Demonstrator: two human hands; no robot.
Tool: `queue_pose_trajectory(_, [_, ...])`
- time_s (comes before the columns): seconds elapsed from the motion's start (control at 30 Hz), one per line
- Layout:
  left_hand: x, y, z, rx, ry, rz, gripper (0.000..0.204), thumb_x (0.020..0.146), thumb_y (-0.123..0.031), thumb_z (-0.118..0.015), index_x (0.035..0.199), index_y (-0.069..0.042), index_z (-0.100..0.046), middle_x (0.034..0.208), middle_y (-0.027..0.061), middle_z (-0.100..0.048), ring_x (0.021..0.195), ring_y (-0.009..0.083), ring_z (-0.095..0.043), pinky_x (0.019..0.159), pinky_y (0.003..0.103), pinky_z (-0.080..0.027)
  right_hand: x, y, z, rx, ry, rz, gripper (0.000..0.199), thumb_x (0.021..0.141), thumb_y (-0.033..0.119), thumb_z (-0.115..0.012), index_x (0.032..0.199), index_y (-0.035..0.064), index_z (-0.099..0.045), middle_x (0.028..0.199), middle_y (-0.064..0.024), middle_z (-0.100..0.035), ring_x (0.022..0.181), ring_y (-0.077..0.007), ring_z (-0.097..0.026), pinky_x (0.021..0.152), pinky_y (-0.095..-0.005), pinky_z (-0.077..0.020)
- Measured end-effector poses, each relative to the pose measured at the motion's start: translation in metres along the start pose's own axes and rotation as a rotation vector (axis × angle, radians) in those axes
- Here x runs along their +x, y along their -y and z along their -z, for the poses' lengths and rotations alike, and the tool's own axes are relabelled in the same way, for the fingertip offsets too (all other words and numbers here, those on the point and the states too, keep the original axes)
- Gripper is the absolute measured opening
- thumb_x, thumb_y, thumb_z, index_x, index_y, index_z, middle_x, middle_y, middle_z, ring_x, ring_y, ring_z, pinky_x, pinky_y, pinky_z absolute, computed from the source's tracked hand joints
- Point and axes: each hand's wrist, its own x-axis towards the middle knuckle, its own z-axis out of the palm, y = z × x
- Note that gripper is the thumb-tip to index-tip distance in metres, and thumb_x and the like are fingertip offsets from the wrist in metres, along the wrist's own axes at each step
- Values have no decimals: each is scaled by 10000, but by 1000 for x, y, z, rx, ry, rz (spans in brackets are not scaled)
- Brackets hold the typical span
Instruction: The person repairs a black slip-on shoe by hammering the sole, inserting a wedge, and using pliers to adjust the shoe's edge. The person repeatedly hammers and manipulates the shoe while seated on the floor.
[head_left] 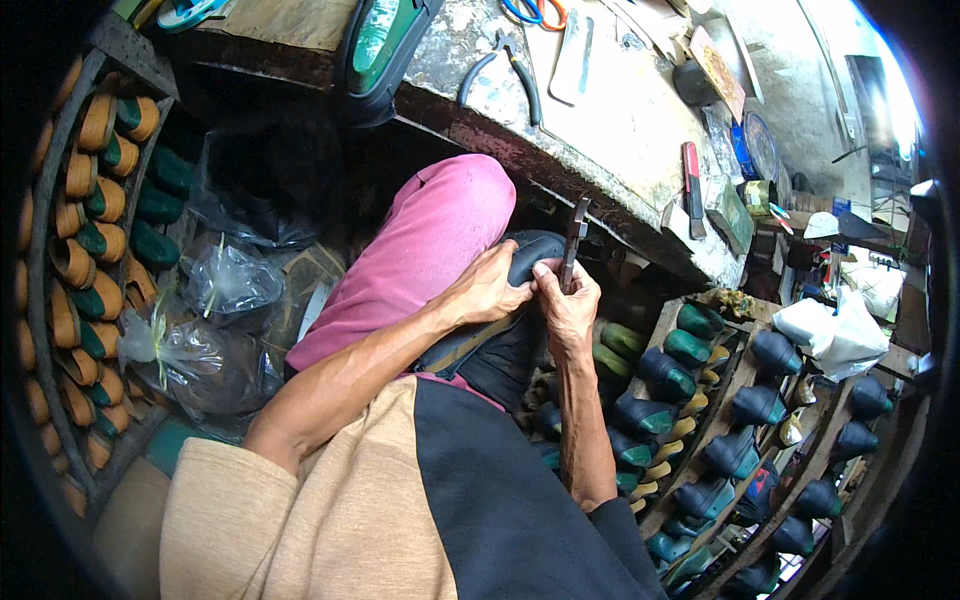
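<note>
While it rests on the pink-trousered knee at centre, the dark shoe upper (527,252) is clasped by the left hand (487,290), and at three o'clock the right hand (566,300) pinches a slim metal tool (574,240) upright.

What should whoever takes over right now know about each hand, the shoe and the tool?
Left hand: gripping the dark shoe on its last, steadying it on the knee.
Right hand: pinching a narrow metal tool held upright against the shoe's edge.
Around: pliers and scissors lie on the workbench; rack of dark lasted shoes to the right, rack of tan and green ones to the left.
Done: upper is already on the last.
Left: work along the shoe's edge looks in progress; how far along cannot be told.
</note>
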Motion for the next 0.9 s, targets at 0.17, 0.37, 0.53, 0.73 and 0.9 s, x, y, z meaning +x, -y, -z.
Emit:
queue_pose_trajectory(0.17, [1, 1, 1, -49, 23, 36, 795, 983, -341, -831, 1487, 203, -545, 1346, 421, -708, 1322, 518, -715, 1095, 534, -590, 3, -3, 0, -69, 21, 36, 107, 1057, 99, -837, 1035, 3, -793, 845, 11, -739, 726, -63, -624, 675, -249, -487])
queue_pose_trajectory(0.37, [4, -2, 11, -60, 48, 43, 759, 991, -414, -835, 1464, 128, -593, 1308, 365, -741, 1278, 476, -745, 1067, 519, -595, -10, 11, 6, 8, 83, -21, 177, 1045, 104, -834, 1149, -15, -755, 944, -26, -779, 767, -71, -655, 693, -242, -495])
queue_pose_trajectory(0.53, [4, -2, 17, -11, 57, 83, 767, 1001, -506, -850, 1434, 82, -616, 1322, 335, -750, 1269, 456, -748, 1057, 501, -592, -72, 45, 7, 180, 191, -66, 335, 1109, 95, -734, 1368, -51, -579, 1036, -126, -762, 737, -190, -751, 684, -298, -603])
queue_pose_trajectory(0.73, [4, -4, 22, -143, 136, 64, 888, 973, -583, -855, 1452, 121, -600, 1305, 363, -744, 1260, 454, -748, 1071, 505, -585, -105, 50, -11, -274, -34, 391, 277, 1168, 33, -559, 1432, -32, -506, 875, -138, -655, 638, -191, -675, 577, -351, -520])
queue_pose_trajectory(0.9, [2, -11, 26, -202, 109, -27, 868, 971, -572, -862, 1454, 102, -606, 1288, 337, -753, 1244, 439, -754, 1058, 500, -586, -89, 44, -20, -467, 22, 379, 209, 1176, 70, -556, 1369, -10, -558, 787, -83, -622, 597, -124, -606, 541, -332, -484])
